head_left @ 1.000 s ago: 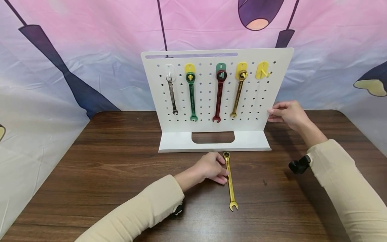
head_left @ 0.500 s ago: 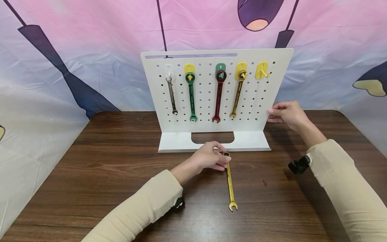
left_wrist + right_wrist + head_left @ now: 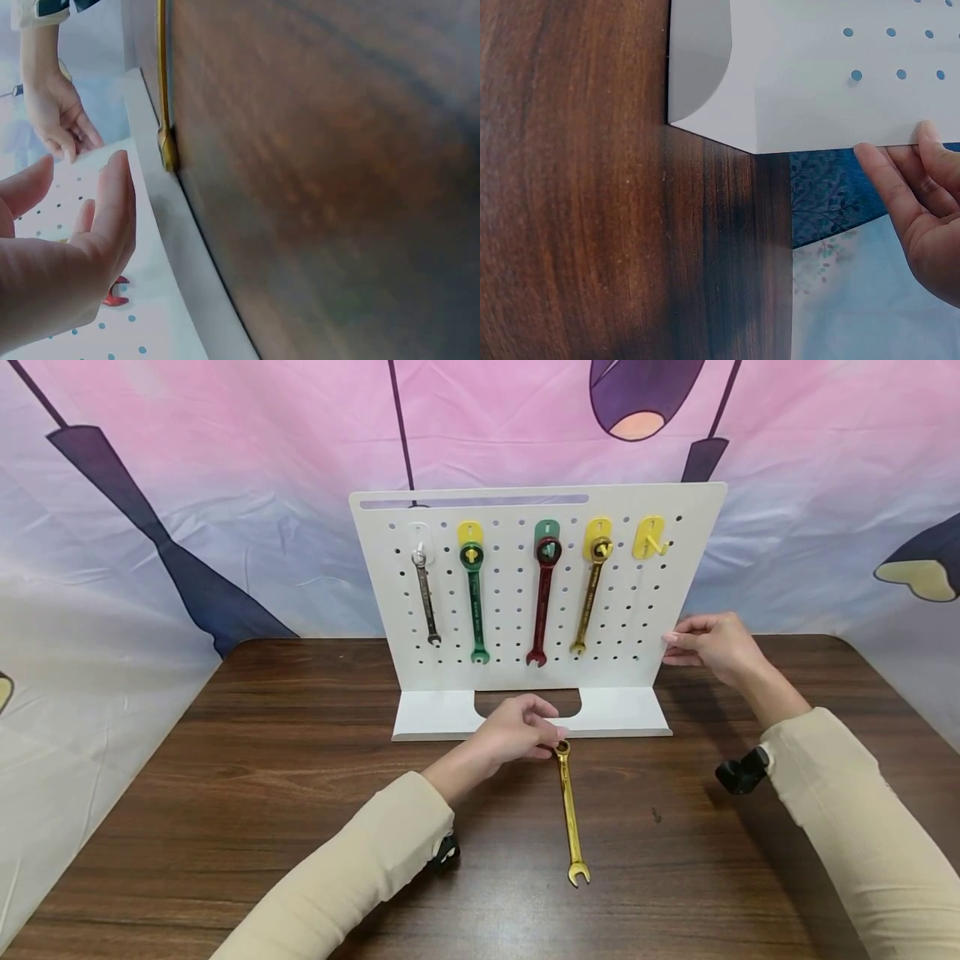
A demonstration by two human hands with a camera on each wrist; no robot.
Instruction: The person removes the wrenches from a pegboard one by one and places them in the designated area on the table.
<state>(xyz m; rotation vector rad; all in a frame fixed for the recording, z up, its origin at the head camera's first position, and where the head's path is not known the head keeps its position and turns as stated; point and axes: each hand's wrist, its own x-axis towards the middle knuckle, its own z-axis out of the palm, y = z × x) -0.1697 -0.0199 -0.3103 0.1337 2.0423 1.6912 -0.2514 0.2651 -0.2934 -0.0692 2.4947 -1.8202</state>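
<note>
A gold combination wrench [image 3: 570,818] lies on the wooden table, its ring end close to the front lip of a white pegboard stand [image 3: 626,710]. My left hand [image 3: 517,731] is just over that ring end. In the left wrist view, its thumb and fingers are spread apart with nothing between them, and the wrench [image 3: 163,90] lies beyond. At the board's right side edge, my right hand [image 3: 712,643] holds on with thumb and fingertips. The right wrist view shows that hand [image 3: 930,217] at the edge of the perforated panel [image 3: 802,90].
Hanging from hooks on the board are a silver wrench [image 3: 427,602], a green wrench [image 3: 476,602], a red wrench [image 3: 543,602] and a darker gold wrench [image 3: 589,597]. A yellow hook [image 3: 649,537] at the far right bears nothing. Behind stands a patterned cloth [image 3: 225,527].
My left hand has moved from beside the gold wrench's shaft up to its ring end, towards the board. The wrench has hardly shifted. My right hand stays at the board's edge.
</note>
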